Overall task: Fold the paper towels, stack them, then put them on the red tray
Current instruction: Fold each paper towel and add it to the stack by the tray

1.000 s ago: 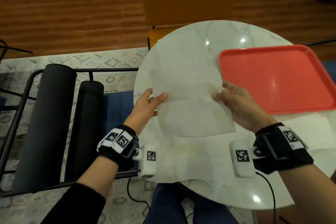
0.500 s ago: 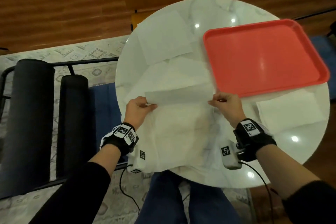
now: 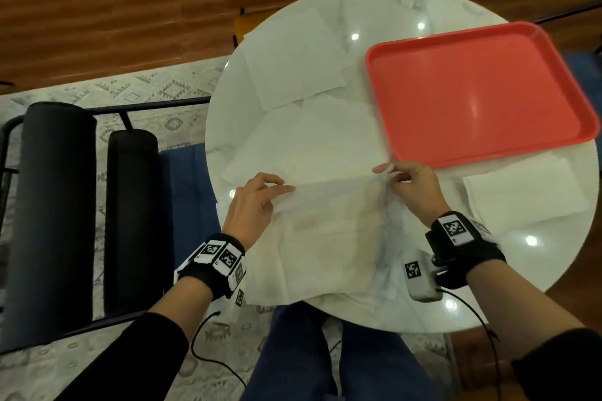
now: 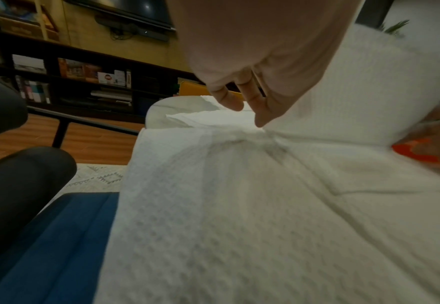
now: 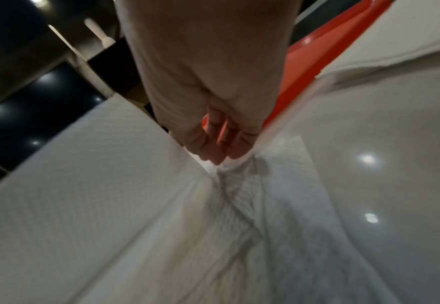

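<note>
A white paper towel (image 3: pixel 332 221) is spread over the near part of the round marble table (image 3: pixel 391 10), its far edge lifted. My left hand (image 3: pixel 260 195) pinches that edge at the left corner, seen close in the left wrist view as the towel (image 4: pixel 265 205) below my fingers (image 4: pixel 260 111). My right hand (image 3: pixel 407 182) pinches the right corner, with the towel (image 5: pixel 162 205) bunched under my fingertips (image 5: pixel 213 156). The red tray (image 3: pixel 475 91) lies empty at the right, just beyond my right hand. More unfolded towels (image 3: pixel 312 146) lie under and beyond the held one.
A separate flat towel (image 3: pixel 293 58) lies at the table's far left. A folded towel (image 3: pixel 524 192) rests near the right edge, in front of the tray. Black padded rollers on a frame (image 3: pixel 58 205) stand to the left. A yellow chair (image 3: pixel 241 26) is behind the table.
The towel I held up in the air has come down onto the table. Both hands have lowered with it and still pinch its far edge. The head view has tilted further down.
</note>
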The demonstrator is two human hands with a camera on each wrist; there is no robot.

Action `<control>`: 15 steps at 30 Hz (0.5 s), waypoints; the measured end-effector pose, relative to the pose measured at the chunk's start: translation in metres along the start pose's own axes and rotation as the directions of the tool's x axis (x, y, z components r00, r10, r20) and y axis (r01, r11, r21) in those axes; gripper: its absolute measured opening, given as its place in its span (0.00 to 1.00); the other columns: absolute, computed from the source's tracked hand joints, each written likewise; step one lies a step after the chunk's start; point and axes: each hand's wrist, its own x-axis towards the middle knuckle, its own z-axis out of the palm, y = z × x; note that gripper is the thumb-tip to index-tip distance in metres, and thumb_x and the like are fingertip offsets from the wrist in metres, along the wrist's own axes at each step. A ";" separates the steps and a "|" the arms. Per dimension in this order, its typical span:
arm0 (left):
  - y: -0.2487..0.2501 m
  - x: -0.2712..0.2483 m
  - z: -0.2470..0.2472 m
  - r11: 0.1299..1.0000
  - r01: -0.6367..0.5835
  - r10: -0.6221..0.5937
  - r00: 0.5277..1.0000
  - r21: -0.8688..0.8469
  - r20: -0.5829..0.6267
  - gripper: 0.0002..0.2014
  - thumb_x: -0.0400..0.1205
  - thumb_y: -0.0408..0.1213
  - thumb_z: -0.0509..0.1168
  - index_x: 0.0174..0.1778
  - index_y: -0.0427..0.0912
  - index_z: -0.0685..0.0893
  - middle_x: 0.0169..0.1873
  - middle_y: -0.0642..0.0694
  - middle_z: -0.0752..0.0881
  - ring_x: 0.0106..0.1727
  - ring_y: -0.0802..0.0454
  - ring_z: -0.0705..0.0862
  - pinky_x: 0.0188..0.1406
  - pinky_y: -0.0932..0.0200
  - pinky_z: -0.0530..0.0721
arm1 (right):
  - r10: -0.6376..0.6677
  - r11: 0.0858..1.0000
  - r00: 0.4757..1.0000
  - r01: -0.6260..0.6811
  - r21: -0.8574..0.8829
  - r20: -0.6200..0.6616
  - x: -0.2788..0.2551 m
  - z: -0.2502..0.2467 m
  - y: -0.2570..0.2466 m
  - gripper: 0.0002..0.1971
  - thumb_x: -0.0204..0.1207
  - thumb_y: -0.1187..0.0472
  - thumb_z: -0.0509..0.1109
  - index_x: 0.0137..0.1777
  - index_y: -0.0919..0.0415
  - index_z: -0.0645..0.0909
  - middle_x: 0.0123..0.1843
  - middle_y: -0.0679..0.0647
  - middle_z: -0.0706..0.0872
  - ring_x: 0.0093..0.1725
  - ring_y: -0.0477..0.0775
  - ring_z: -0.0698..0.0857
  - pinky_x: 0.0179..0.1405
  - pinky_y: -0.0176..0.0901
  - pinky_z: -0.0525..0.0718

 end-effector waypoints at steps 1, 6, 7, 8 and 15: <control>0.000 -0.001 -0.001 1.000 -0.006 0.005 1.000 0.010 0.009 0.29 0.73 0.12 0.59 0.58 0.48 0.88 0.57 0.49 0.82 0.55 0.47 0.82 0.53 0.50 0.84 | -0.021 0.999 1.000 0.020 -0.050 -0.013 -0.001 -0.002 -0.003 0.29 0.70 0.81 0.59 0.39 0.43 0.86 0.53 0.54 0.88 0.43 0.51 0.81 0.45 0.33 0.81; 0.015 0.005 -0.004 1.000 0.005 -0.005 1.000 0.015 0.014 0.31 0.71 0.12 0.55 0.59 0.46 0.87 0.57 0.49 0.83 0.58 0.48 0.81 0.60 0.52 0.79 | -0.196 0.951 0.958 0.134 -0.277 -0.210 -0.010 -0.003 -0.029 0.22 0.73 0.80 0.59 0.53 0.55 0.86 0.56 0.55 0.82 0.48 0.51 0.81 0.46 0.26 0.73; 0.021 0.009 -0.002 0.999 -0.032 0.032 0.999 0.014 0.026 0.30 0.71 0.13 0.55 0.56 0.46 0.88 0.55 0.49 0.85 0.55 0.47 0.82 0.57 0.55 0.78 | -0.238 0.942 0.949 0.173 -0.289 -0.208 -0.013 0.001 -0.037 0.21 0.73 0.80 0.59 0.53 0.57 0.86 0.55 0.54 0.81 0.48 0.49 0.81 0.46 0.22 0.72; 0.028 0.012 0.001 0.996 -0.085 0.084 0.995 0.014 0.047 0.28 0.70 0.14 0.55 0.51 0.46 0.90 0.53 0.49 0.87 0.53 0.47 0.83 0.55 0.57 0.77 | -0.285 0.928 0.939 0.220 -0.301 -0.191 -0.017 0.007 -0.045 0.21 0.73 0.79 0.60 0.53 0.58 0.86 0.54 0.53 0.81 0.48 0.48 0.80 0.46 0.19 0.70; 0.048 0.020 0.009 0.931 -0.152 0.001 0.911 0.333 0.412 0.25 0.77 0.22 0.54 0.55 0.55 0.86 0.60 0.57 0.84 0.59 0.53 0.81 0.67 0.54 0.63 | -0.155 0.614 0.950 0.307 -0.727 0.270 -0.036 0.025 -0.063 0.20 0.78 0.70 0.58 0.58 0.48 0.85 0.56 0.47 0.89 0.58 0.52 0.85 0.61 0.54 0.72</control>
